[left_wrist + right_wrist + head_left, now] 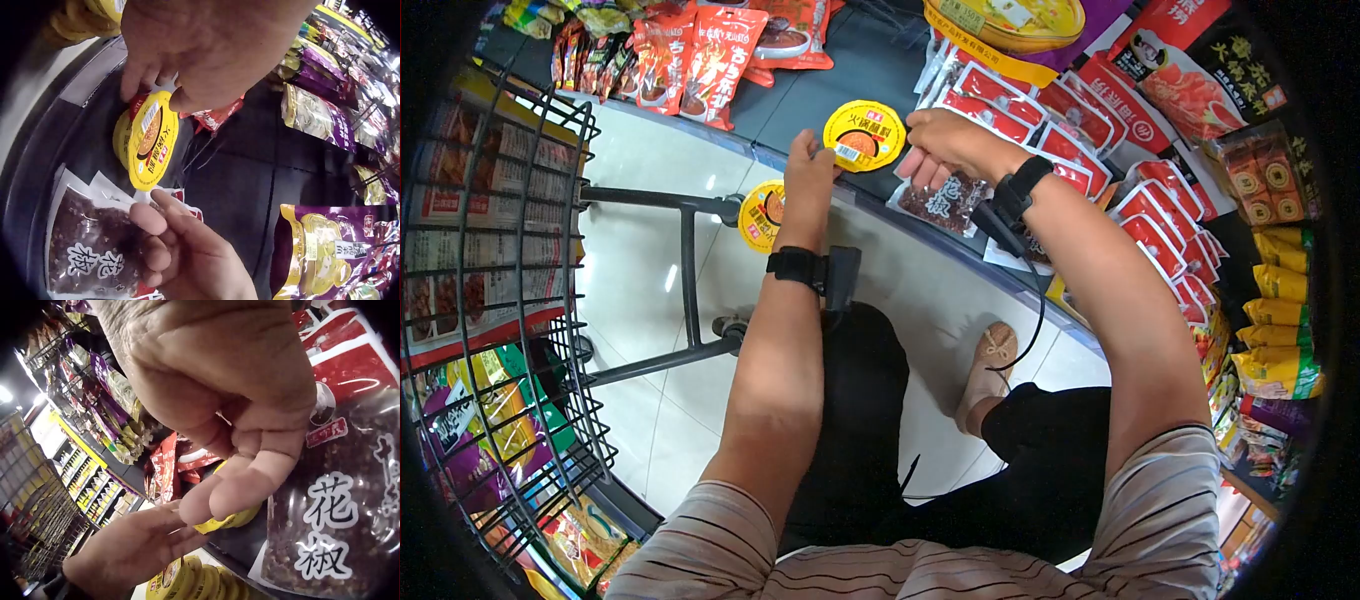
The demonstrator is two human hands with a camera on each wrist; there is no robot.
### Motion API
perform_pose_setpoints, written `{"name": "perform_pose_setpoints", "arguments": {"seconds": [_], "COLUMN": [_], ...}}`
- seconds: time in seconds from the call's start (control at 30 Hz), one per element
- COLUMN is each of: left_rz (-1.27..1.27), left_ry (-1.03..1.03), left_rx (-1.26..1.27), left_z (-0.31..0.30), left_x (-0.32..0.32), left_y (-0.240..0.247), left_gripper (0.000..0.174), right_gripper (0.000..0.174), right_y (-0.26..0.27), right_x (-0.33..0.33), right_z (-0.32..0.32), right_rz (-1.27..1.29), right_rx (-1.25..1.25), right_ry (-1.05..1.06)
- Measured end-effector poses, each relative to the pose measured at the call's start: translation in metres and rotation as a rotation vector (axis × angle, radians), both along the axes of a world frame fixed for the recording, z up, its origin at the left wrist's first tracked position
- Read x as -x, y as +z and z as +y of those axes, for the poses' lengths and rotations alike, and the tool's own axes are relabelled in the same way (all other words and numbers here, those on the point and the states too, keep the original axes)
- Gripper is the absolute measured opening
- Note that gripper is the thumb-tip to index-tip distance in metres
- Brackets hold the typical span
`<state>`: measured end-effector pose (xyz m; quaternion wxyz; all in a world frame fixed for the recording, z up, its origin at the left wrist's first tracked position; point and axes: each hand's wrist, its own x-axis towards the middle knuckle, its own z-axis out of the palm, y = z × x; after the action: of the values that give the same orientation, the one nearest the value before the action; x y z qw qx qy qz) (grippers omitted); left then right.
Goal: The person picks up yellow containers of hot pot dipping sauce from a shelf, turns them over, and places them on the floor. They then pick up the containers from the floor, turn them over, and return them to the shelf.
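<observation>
A yellow round tub (pixel 864 136) of hot pot dipping sauce is at the dark shelf's front edge, its printed lid tilted. My left hand (pixel 808 172) holds it at the near left side, with fingertips at the rim in the left wrist view. On the other side is my right hand (pixel 960 148), its fingers loosely bent and a fingertip close to the lid's edge (pixel 150 181). Beneath the right hand lies a clear bag of dark Sichuan pepper (pixel 325 531). More yellow tubs (pixel 194 578) stand stacked below the shelf edge, partly hidden by my left forearm in the head view.
A black wire shopping cart (pixel 520 260) with packets inside stands at the left. Red sauce pouches (pixel 700 60) lie at the shelf's far left. Rows of red-and-white packets (pixel 1080 130) and yellow bags (pixel 1280 310) fill the right. Below is the tiled floor (pixel 670 270).
</observation>
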<state>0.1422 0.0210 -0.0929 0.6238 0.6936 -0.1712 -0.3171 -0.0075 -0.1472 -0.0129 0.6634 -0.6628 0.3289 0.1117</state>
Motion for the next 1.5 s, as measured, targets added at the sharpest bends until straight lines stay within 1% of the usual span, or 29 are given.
{"name": "perform_pose_setpoints", "arguments": {"seconds": [0.07,0.17,0.27,0.43,0.57,0.67,0.77,0.8,0.87,0.9,1.0,1.1,1.17,1.23,1.3,1.37,1.4,1.5], "left_rz": [-0.007,0.001,0.016,-0.006,-0.026,-0.070,-0.281,-0.260,-0.204,-0.178,-0.123,-0.173,-0.260,-0.360,-0.360,-0.365,-0.338,-0.132], "left_ry": [-0.027,-0.115,-0.114,-0.114,-0.148,-0.084,0.108,0.151,0.210,0.238,0.274,0.174,0.152,0.113,0.079,0.059,0.059,0.023], "left_rx": [-0.042,-0.060,-0.036,-0.037,-0.067,-0.105,-0.062,-0.085,0.001,0.040,0.021,-0.164,-0.257,-0.333,-0.356,-0.421,-0.460,-0.521], "left_z": [0.003,0.004,0.003,0.003,0.006,0.008,0.011,0.015,0.029,0.037,0.055,0.081,0.099,0.119,0.136,0.145,0.147,0.149], "left_x": [0.000,0.001,0.000,-0.002,-0.004,-0.008,-0.034,-0.043,-0.058,-0.064,-0.072,-0.082,-0.087,-0.099,-0.101,-0.097,-0.091,-0.077], "left_y": [0.006,0.005,-0.003,-0.005,-0.003,0.000,-0.010,0.001,0.029,0.036,0.050,0.047,0.038,0.009,-0.019,-0.031,-0.028,-0.014], "left_gripper": [0.055,0.053,0.053,0.047,0.041,0.039,0.041,0.043,0.042,0.042,0.040,0.042,0.042,0.041,0.039,0.038,0.046,0.047], "right_gripper": [0.051,0.058,0.053,0.044,0.043,0.040,0.036,0.032,0.032,0.032,0.033,0.033,0.033,0.033,0.033,0.033,0.033,0.031], "right_y": [0.008,0.006,-0.001,-0.005,-0.003,-0.006,-0.008,-0.004,-0.002,-0.004,-0.004,-0.002,-0.004,0.004,0.006,0.008,0.011,0.027], "right_x": [0.003,0.002,0.002,-0.001,0.001,-0.001,-0.003,-0.004,-0.003,-0.003,-0.008,-0.016,-0.027,-0.035,-0.041,-0.049,-0.053,-0.060], "right_z": [-0.001,-0.001,-0.002,-0.003,-0.006,-0.007,-0.005,-0.004,-0.002,0.000,0.001,0.004,0.005,0.011,0.015,0.015,0.017,0.020], "right_rz": [-0.012,0.008,-0.004,0.024,0.012,0.013,-0.029,-0.030,-0.045,-0.055,-0.053,-0.076,-0.078,-0.073,-0.076,-0.062,-0.053,-0.042], "right_rx": [-0.005,-0.005,-0.023,0.010,0.020,0.022,0.032,0.018,0.024,0.022,0.005,-0.011,-0.008,-0.005,0.001,-0.004,-0.007,0.039], "right_ry": [-0.018,-0.028,0.019,0.031,0.072,0.055,-0.018,-0.041,-0.059,-0.069,-0.045,-0.040,-0.025,0.003,0.037,0.076,0.095,0.089]}}
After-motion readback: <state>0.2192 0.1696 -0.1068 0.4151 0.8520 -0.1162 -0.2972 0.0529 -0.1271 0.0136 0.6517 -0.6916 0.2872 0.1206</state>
